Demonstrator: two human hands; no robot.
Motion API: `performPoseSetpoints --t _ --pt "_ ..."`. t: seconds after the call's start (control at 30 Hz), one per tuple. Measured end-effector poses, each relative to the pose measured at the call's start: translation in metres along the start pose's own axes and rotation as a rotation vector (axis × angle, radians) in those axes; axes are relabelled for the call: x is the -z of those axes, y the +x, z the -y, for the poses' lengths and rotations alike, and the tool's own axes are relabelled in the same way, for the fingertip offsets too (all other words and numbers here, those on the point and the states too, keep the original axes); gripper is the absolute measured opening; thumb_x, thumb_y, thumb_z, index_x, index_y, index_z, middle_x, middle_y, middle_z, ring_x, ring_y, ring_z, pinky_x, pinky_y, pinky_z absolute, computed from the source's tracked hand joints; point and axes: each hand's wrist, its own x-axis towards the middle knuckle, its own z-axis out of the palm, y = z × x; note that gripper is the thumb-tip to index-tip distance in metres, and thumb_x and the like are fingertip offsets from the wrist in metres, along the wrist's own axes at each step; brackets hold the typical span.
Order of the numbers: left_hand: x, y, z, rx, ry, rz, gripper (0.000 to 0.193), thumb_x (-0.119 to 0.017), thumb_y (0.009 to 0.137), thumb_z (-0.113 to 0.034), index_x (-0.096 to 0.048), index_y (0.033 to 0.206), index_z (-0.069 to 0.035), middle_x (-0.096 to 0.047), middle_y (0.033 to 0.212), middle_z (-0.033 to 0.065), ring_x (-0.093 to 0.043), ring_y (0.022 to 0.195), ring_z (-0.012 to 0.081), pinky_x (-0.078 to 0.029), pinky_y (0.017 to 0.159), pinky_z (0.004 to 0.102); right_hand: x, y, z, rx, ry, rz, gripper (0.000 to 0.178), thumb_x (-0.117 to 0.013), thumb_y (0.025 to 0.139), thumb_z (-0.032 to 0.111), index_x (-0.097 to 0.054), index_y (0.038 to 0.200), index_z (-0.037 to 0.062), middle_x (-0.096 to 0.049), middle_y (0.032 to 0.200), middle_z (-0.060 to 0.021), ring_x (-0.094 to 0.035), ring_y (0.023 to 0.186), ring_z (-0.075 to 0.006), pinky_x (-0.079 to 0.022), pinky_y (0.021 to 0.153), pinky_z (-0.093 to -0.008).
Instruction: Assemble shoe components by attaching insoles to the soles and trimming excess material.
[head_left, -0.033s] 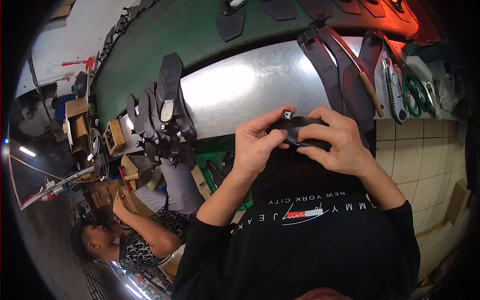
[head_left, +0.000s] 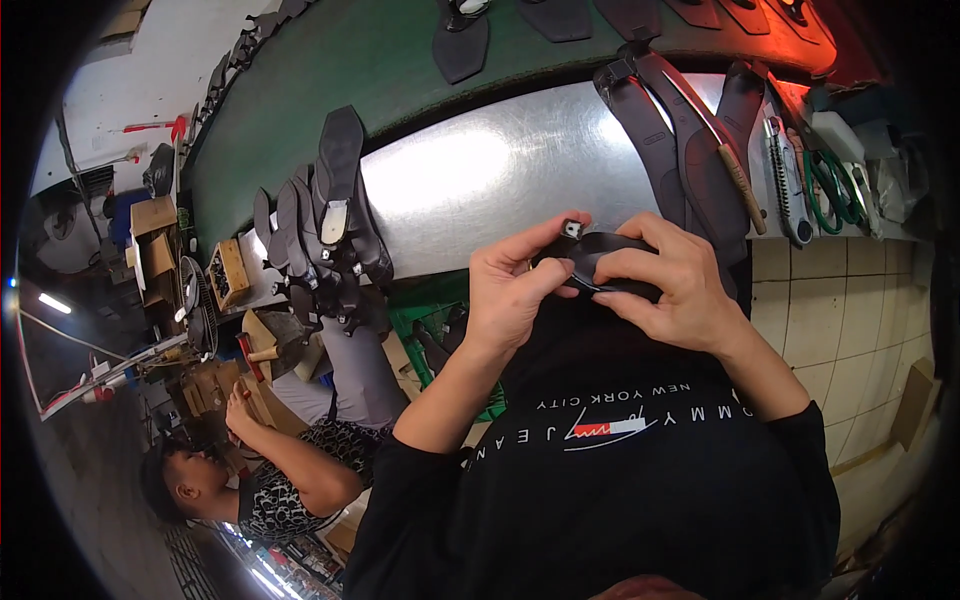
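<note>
Close to my body, at the near edge of the metal bench top (head_left: pixel 470 165), I hold a dark shoe sole (head_left: pixel 612 243) in both hands. My left hand (head_left: pixel 515 285) pinches one end between thumb and fingers, where a small dark piece with a white face (head_left: pixel 572 229) sticks up by the index fingertip. Curled over the other end is my right hand (head_left: pixel 672 280), its thumb underneath and fingers on top. Much of the sole is hidden by my fingers. A stack of long dark soles (head_left: pixel 650 140) lies beyond my right hand.
More dark soles with straps (head_left: pixel 340 190) are heaped on the bench at left. A wooden-handled tool (head_left: pixel 741 185), a utility knife (head_left: pixel 787 185) and green-handled scissors (head_left: pixel 828 185) lie at right. Soles line the green belt (head_left: pixel 400 60). A seated person (head_left: pixel 310 470) works at lower left, near a green crate (head_left: pixel 492 395).
</note>
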Motion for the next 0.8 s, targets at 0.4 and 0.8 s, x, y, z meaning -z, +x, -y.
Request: performPoseSetpoints --t 0.4,0.8 --pt "0.011 -0.006 -0.012 0.098 -0.113 0.106 0.052 -0.054 0.089 -0.008 -0.039 0.139 -0.003 -0.059 0.120 0.0121 -0.062 0.090 0.0117 -0.056 0.068 0.0236 0.004 -0.002 0.008 0.308 -0.244 -0.086 0.022 -0.072 0.067 0.010 -0.066 0.088 0.0100 -0.058 0.082 -0.0031 -0.056 0.067 -0.0191 -0.038 0.057 -0.0307" --pt "0.013 -0.011 0.008 0.186 -0.059 0.043 0.016 -0.063 0.082 -0.002 -0.068 0.098 0.001 -0.068 0.086 0.0044 -0.060 0.073 0.0077 -0.049 0.063 0.0208 -0.006 -0.006 0.006 0.134 -0.053 -0.203 0.026 -0.074 0.070 0.007 -0.061 0.093 0.0052 -0.061 0.071 -0.0059 -0.057 0.058 -0.0215 -0.041 0.054 -0.0317"
